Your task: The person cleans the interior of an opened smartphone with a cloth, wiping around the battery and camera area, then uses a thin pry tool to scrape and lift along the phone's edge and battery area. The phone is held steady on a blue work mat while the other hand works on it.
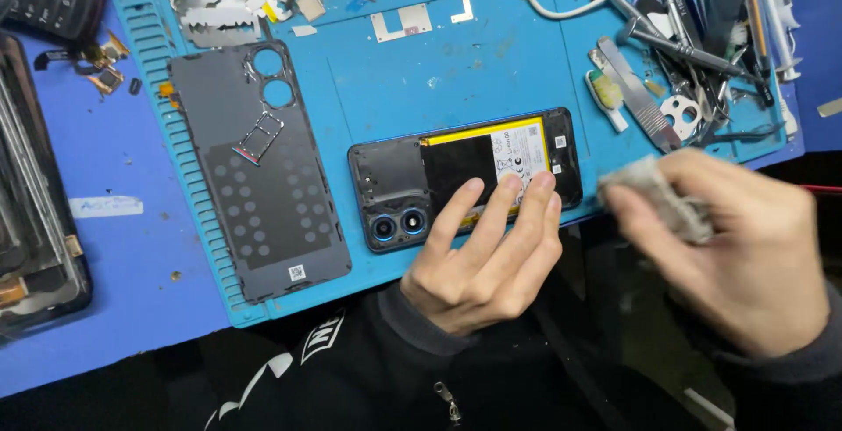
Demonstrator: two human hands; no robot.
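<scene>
left hand [487, 260] fingers flat on opened phone [465, 177], mid blue mat [395, 89] | right hand [745, 256] pinching grey cloth [658, 199] | phone's rigid, light, slippery; battery looks fragile, so grab the edges

1. Opened phone [465, 177]: glossy black plastic frame; battery [491, 157] wrapped in matt black film with a yellow edge and a white paper label; two camera lenses [399, 223] of shiny glass are ringed in blue.
2. Back cover [254, 177]: matt grey plastic, its inner face dotted with smooth round pads.
3. Work mat [421, 71]: smooth matt blue rubber, ribbed along the left edge, marked with smudges.
4. Cloth [667, 199]: soft, rough grey fabric, bunched in the right hand [737, 256].
5. Tools [693, 45]: bright, polished metal throughout.
6. Metal plates [224, 6]: thin, shiny silver sheet.
7. Left hand [487, 256]: cuffed in matt black knitted cloth.
</scene>
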